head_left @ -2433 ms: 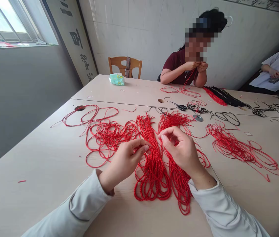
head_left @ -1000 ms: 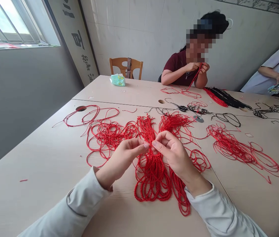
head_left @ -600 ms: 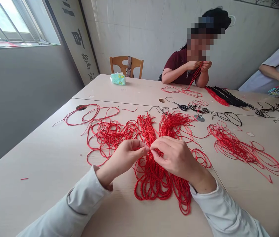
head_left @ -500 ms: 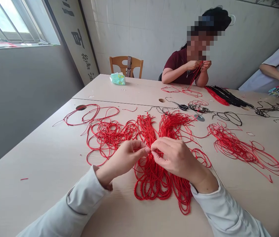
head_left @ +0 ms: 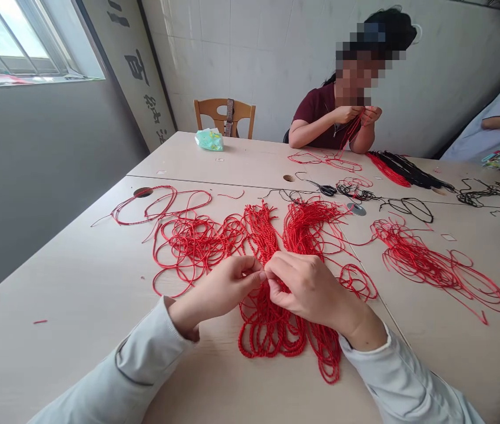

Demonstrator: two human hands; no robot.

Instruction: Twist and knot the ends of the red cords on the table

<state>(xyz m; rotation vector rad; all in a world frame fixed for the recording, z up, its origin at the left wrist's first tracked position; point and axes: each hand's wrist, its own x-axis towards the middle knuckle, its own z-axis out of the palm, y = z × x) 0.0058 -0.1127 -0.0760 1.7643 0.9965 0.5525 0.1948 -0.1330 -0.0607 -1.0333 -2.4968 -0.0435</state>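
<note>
Well, head view, and straight down to the middle of the desk (head_left: 55, 282)! Left hand (head_left: 217, 291) closed to a narrow pinch, fingertips (head_left: 255, 272) hard up against the twisted red cord (head_left: 271, 330). Right hand (head_left: 309, 288) just beside it, curled low and narrow, fingers (head_left: 276, 282) tucked in among the same strands, the two hands all but touching. Exact strand between those fingertips? Too fine to tell from up here. Twisted red cord laid in a long, looped double bundle on the desk, directly under both hands, its upper ends fanned out toward the far side. Looked like a picking-apart stage, one strand teased from the bundle. Next move, on this showing, called for a slow, even draw, clear of the neighbouring loops.

Loose tangles of red cord (head_left: 188, 244) off to the left, more red cord (head_left: 426, 265) well off to the right. Further up the desk, scissors (head_left: 323, 189) lying near black cords (head_left: 409, 174). Across the desk, a co-worker in a maroon top (head_left: 320, 115), co-worker's hands (head_left: 347, 115) raised at chest height around a length of red cord (head_left: 351, 132). Behind, a wooden chair (head_left: 225, 112) against the wall.
</note>
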